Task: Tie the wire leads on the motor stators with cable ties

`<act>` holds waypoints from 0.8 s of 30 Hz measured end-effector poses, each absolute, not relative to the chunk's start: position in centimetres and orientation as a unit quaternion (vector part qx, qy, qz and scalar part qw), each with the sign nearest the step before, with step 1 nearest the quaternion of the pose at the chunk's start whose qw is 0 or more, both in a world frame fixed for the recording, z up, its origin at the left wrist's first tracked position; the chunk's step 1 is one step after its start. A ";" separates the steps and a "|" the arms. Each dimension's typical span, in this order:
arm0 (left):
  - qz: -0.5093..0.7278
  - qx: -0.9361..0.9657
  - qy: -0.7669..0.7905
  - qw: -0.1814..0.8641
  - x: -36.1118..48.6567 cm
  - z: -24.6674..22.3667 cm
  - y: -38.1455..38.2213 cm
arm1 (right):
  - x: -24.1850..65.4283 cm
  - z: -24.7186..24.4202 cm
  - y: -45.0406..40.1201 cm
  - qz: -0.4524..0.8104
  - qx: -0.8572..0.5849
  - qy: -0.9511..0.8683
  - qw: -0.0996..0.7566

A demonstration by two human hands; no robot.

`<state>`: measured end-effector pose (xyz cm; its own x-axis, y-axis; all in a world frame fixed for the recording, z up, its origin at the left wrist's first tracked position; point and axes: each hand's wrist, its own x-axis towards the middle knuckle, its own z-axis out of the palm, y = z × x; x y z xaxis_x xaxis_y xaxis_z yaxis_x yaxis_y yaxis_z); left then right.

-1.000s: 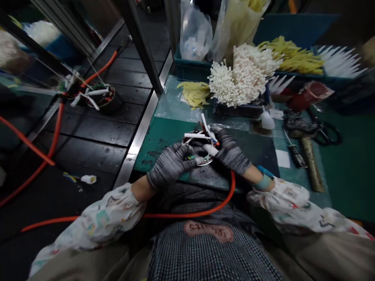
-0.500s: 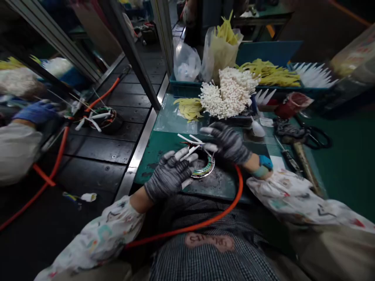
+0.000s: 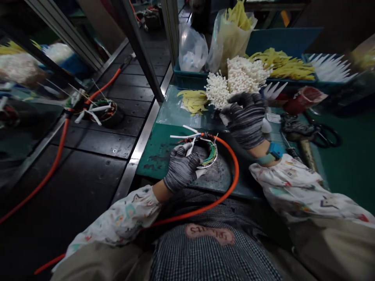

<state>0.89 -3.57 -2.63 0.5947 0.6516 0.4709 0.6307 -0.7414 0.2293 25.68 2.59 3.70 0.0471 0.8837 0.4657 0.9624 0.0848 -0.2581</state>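
Observation:
My left hand (image 3: 183, 168), in a grey striped glove with white fingertips, is closed on the left side of a ring-shaped motor stator (image 3: 215, 158). One white sleeve (image 3: 191, 147) stands between its fingers. More white sleeved leads (image 3: 184, 136) point left from the stator's far edge, where an orange cable (image 3: 236, 168) joins them and loops round toward my lap. My right hand (image 3: 246, 121), gloved the same way, is at the near side of a bundle of thin white tubes (image 3: 247, 74). Its fingers are curled, and whatever lies between them is hidden.
Yellow strips (image 3: 193, 102) lie on a plastic sheet left of the bundle. Behind stand blue bins (image 3: 190, 80) and bags. Scissors (image 3: 328, 136), a hammer (image 3: 307, 156) and a red cup (image 3: 303, 99) lie right. Another stator (image 3: 109, 117) with orange cable sits on the roller line (image 3: 99, 168).
My right hand has left the leads at the stator and moved up and right to the white tube bundle. My left hand stays at the stator. The co-worker's gloved hand has left view.

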 end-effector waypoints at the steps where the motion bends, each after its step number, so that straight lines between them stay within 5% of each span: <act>1: 0.272 0.892 0.360 0.018 0.9 -2.5 -3.6 | 26.0 3.6 2.3 -0.063 -0.651 -0.698 0.291; 15: 0.256 0.901 0.348 0.024 0.8 -2.4 -3.2 | 26.4 2.9 4.0 -0.076 -0.628 -0.686 0.360; 24: 0.285 0.894 0.344 0.016 1.0 -2.3 -3.2 | 25.0 8.6 -6.4 0.098 -0.584 -0.587 0.552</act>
